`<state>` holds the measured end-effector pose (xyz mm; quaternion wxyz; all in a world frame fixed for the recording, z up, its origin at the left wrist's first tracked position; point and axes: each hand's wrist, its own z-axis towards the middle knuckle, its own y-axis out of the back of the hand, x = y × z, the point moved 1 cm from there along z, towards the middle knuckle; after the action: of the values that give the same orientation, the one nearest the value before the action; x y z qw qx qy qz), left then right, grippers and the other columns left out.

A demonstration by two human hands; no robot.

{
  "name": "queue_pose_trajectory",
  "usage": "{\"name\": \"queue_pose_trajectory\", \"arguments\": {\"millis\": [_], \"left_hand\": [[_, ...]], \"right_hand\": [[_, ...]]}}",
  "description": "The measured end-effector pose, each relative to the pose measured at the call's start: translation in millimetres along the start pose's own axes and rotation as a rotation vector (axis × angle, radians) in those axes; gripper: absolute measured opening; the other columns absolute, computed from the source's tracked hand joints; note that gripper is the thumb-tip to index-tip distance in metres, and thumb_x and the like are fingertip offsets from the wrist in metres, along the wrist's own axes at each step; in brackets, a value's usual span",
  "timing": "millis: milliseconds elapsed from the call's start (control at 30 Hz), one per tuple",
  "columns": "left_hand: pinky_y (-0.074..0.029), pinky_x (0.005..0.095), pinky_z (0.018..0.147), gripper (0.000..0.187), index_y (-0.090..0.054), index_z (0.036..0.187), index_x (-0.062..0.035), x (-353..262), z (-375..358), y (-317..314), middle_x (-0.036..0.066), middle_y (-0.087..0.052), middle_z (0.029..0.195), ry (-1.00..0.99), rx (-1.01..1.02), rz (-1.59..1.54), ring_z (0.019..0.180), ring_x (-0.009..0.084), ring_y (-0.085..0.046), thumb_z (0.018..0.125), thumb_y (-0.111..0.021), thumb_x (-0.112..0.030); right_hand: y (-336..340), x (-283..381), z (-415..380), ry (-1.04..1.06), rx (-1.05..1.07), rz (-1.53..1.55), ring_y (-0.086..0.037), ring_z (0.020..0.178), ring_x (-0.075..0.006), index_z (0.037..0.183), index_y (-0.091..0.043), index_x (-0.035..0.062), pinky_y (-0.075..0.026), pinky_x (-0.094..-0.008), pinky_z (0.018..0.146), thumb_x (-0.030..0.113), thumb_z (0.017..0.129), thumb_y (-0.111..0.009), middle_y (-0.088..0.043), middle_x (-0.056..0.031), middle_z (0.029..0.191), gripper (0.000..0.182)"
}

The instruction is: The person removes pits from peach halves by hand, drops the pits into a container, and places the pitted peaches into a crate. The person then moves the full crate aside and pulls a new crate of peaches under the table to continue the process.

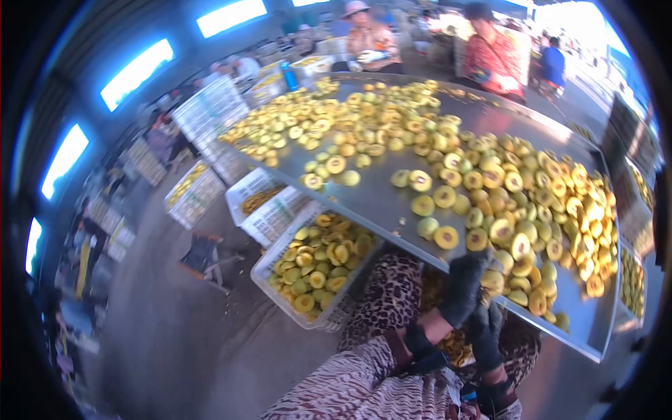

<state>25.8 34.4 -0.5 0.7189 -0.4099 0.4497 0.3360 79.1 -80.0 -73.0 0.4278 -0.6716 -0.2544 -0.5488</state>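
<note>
Fruit halves, yellow-green, many with brown centres: spread over a metal bench, heaped most thickly toward its right end and along its far side. Left hand, dark-gloved: placed at the near edge of the bench, beside a fruit piece; whether the piece is pinched by it cannot be told. Right hand, dark-gloved: held just below the same piece, close to the left; its grip is blurred and cannot be told. Large white crate: set below the near edge, filled with fruit pieces. Smaller white crate: placed just beyond it, brownish matter contained. Folding stool: stood on the floor, left of the crates. Blue bottle: stood near the far left corner. Two persons, one in a red top, one in a pink hat: seen beyond the far side.
</note>
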Motion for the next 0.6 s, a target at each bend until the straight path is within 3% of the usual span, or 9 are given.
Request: {"name": "queue_pose_trajectory", "arguments": {"millis": [33,67,133,167,233,267,400,467,600], "left_hand": [[-0.052,0.0274,0.071,0.027,-0.066,0.089,-0.0009,-3,1,-3,0.006,-0.068,0.084,0.293,0.068,-0.193,0.077,0.0128,-0.064,0.098,-0.052,-0.022],[-0.052,0.0274,0.071,0.027,-0.066,0.089,-0.0009,-1,1,-4,0.006,-0.068,0.084,0.278,0.046,-0.195,0.077,0.0128,-0.064,0.098,-0.052,-0.022],[-0.052,0.0268,0.069,0.028,-0.066,0.088,0.0003,-1,0,-5,0.005,-0.069,0.084,0.264,0.043,-0.493,0.076,0.0113,-0.063,0.097,-0.053,-0.022],[-0.052,0.0268,0.069,0.028,-0.066,0.088,0.0003,-1,1,-1,0.005,-0.069,0.084,0.249,0.034,-0.493,0.076,0.0113,-0.063,0.097,-0.053,-0.022],[-0.051,0.0262,0.071,0.027,-0.067,0.090,0.0009,-12,3,5,0.002,-0.067,0.085,0.205,0.094,-0.368,0.080,0.0082,-0.061,0.096,-0.060,-0.025],[-0.052,0.0259,0.073,0.027,-0.067,0.091,0.0014,1,3,4,0.002,-0.068,0.087,0.132,0.077,-0.323,0.081,0.0086,-0.062,0.096,-0.060,-0.024],[-0.053,0.0276,0.072,0.034,-0.066,0.092,0.0017,-14,3,9,0.007,-0.069,0.087,0.191,0.206,-0.339,0.081,0.0120,-0.064,0.097,-0.055,-0.030],[-0.054,0.0287,0.073,0.040,-0.066,0.095,0.0020,-7,11,21,0.009,-0.069,0.088,0.257,0.422,-0.425,0.081,0.0138,-0.065,0.096,-0.055,-0.037],[-0.053,0.0292,0.074,0.036,-0.065,0.093,0.0007,-14,2,12,0.010,-0.068,0.090,0.371,0.277,-0.580,0.080,0.0166,-0.065,0.099,-0.051,-0.033]], "right_hand": [[10,4,4,0.038,0.080,-0.085,-0.054,0.091,-0.0101,0.126,-0.055,0.0040,-0.047,-0.0257,0.078,0.019,0.102,-0.048,-0.060,-0.0068,0.106,0.029],[16,3,10,0.037,0.106,-0.090,-0.054,0.091,-0.0101,0.126,-0.055,0.0040,-0.047,-0.0257,0.078,0.019,0.102,-0.048,-0.060,-0.0068,0.106,0.029],[18,8,17,0.486,0.002,-0.718,-0.053,0.078,-0.0025,0.118,-0.058,0.0085,-0.042,-0.0184,0.064,0.026,0.099,-0.055,-0.059,0.0072,0.092,0.026],[15,7,18,0.496,0.016,-0.716,-0.053,0.078,-0.0025,0.118,-0.058,0.0085,-0.042,-0.0184,0.064,0.026,0.099,-0.055,-0.059,0.0072,0.092,0.026],[-1,16,15,0.089,0.068,-0.131,-0.053,0.073,-0.0023,0.114,-0.059,0.0076,-0.041,-0.0189,0.058,0.030,0.099,-0.054,-0.059,0.0063,0.086,0.027],[-20,33,1,-0.176,-0.054,0.097,-0.050,0.058,-0.0039,0.106,-0.060,0.0073,-0.038,-0.0209,0.047,0.033,0.099,-0.053,-0.057,0.0042,0.074,0.027],[-14,25,1,-0.101,0.145,0.153,-0.053,0.064,-0.0044,0.117,-0.058,0.0091,-0.039,-0.0189,0.053,0.027,0.101,-0.052,-0.060,0.0040,0.085,0.024],[-13,29,-1,-0.162,0.183,0.062,-0.047,0.042,-0.0090,0.100,-0.058,0.0095,-0.036,-0.0240,0.037,0.034,0.099,-0.052,-0.053,0.0019,0.059,0.026],[-27,39,-1,-0.142,0.165,0.109,-0.048,0.045,-0.0084,0.099,-0.059,0.0095,-0.037,-0.0237,0.039,0.034,0.100,-0.051,-0.053,0.0022,0.061,0.026]]}}
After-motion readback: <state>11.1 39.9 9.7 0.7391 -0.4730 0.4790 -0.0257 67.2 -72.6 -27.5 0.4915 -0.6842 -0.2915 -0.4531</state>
